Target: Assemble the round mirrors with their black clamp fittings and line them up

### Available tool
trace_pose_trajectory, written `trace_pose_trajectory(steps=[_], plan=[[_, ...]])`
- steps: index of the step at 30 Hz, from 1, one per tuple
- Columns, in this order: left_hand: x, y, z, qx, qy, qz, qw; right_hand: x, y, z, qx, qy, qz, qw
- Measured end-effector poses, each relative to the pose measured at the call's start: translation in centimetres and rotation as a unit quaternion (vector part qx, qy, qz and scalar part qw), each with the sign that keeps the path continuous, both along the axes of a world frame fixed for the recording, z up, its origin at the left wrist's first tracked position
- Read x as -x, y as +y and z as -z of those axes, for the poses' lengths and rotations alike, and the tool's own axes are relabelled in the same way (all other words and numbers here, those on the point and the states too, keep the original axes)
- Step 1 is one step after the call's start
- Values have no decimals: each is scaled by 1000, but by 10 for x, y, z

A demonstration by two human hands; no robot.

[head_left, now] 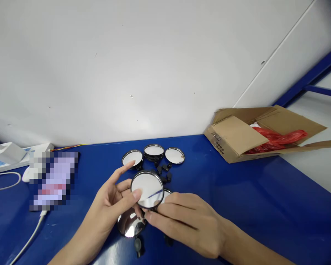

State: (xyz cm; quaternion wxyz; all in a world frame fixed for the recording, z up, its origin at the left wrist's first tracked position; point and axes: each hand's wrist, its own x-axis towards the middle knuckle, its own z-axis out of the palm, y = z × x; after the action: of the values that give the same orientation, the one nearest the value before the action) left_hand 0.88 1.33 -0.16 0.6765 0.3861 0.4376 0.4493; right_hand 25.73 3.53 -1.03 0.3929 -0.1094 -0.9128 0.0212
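Note:
A small round mirror with a dark rim is held tilted up over the blue table. My left hand grips it from the left, thumb on the glass and index finger stretched out past it. At the mirror's lower right edge, my right hand is closed, fingertips pinching at its underside; a small dark part there is mostly hidden. Beneath my hands lies a domed shiny mirror piece, with a black swivel joint in front of it. Another mirror is partly covered by my right hand.
Three round mirrors, left, middle and right, lie near the wall, with several small black joints before them. An opened cardboard box holds red plastic. A blurred phone, cable and power strip are left.

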Motion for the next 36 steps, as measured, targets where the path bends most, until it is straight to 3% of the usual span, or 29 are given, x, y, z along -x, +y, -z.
trace_pose_trajectory(steps=[4, 8, 12, 16, 20, 26, 36], plan=[[2, 2, -1, 2, -8, 6, 1000, 2, 1, 3, 16, 15, 19, 1000], [2, 2, -4, -10, -10, -58, 998, -4, 6, 5, 81, 61, 68, 993], [3, 4, -7, -14, 9, -110, 994, -11, 16, 9, 151, 89, 214, 961], [-1, 3, -9, 2, 36, -120, 992, -18, 29, 17, 237, 8, 325, 915], [-4, 0, -6, -9, 103, -106, 989, -20, 34, 25, 283, -47, 358, 889], [-1, -2, 6, -145, 269, -137, 942, -21, 34, 23, 314, -74, 387, 863], [-8, -9, 0, -171, 353, -161, 906, -21, 32, 21, 260, -114, 425, 859]])
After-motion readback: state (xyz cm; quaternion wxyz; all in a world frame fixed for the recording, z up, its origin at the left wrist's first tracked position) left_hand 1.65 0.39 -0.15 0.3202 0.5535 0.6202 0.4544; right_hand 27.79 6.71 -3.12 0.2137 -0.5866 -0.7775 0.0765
